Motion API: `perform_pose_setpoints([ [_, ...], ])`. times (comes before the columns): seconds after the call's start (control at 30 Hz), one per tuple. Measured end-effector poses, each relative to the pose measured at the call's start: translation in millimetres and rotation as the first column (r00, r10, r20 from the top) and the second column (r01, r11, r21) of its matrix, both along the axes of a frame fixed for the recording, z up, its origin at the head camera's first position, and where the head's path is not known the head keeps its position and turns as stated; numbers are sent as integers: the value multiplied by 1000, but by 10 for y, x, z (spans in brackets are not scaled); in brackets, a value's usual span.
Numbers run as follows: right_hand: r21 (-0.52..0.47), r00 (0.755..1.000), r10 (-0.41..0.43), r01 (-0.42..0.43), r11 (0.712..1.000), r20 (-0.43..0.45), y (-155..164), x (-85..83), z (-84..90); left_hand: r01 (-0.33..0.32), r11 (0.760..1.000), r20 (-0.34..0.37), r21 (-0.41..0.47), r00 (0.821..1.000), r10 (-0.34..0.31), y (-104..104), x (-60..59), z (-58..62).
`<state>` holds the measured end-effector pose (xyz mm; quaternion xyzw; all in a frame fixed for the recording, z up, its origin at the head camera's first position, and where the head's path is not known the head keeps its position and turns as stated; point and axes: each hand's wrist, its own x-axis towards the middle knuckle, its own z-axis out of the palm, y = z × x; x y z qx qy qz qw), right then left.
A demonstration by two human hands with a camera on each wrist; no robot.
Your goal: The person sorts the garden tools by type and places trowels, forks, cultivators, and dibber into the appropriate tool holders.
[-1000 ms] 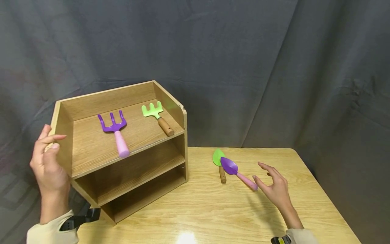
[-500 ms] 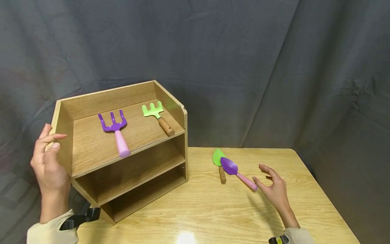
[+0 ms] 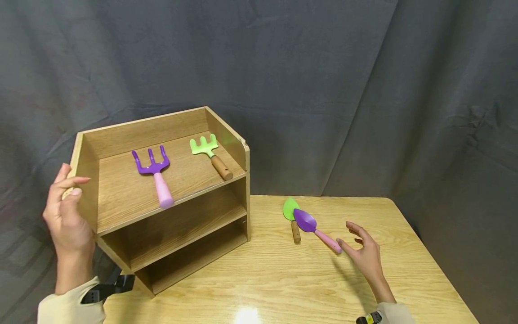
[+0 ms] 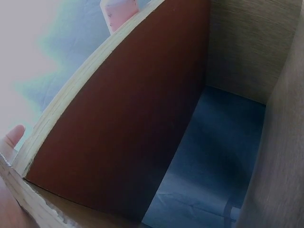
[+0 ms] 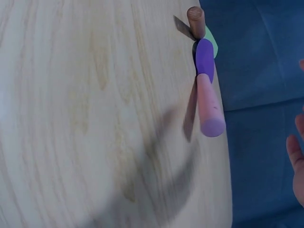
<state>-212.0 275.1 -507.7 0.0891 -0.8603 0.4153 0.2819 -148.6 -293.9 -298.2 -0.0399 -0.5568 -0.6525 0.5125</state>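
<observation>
A three-tier wooden shelf (image 3: 228, 139) stands tilted on the table's left part. On its top tier lie a purple fork with a pink handle (image 3: 155, 173) and a green rake with a wooden handle (image 3: 210, 155). My left hand (image 3: 66, 211) rests with straight fingers against the shelf's left side panel (image 4: 118, 128). On the table a purple trowel (image 3: 313, 227) lies across a green trowel (image 3: 292, 216). My right hand (image 3: 362, 252) hovers open just right of the purple trowel's pink handle (image 5: 207, 107), with a small gap between them.
The light wooden table (image 3: 283, 279) ends at a rounded corner at the back right. A dark grey curtain (image 3: 323, 90) hangs behind it. The shelf's two lower tiers hold nothing that I can see.
My right hand has sunk slightly toward the table beside the pink handle. The left hand and the shelf have barely shifted.
</observation>
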Motion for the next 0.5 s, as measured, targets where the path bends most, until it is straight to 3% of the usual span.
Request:
perform_pose_setpoints([
  [0.5,-101,992,2,11,995,126,38,14,-220,-17,1000,12,-19,1000,17,-3,-2,1],
])
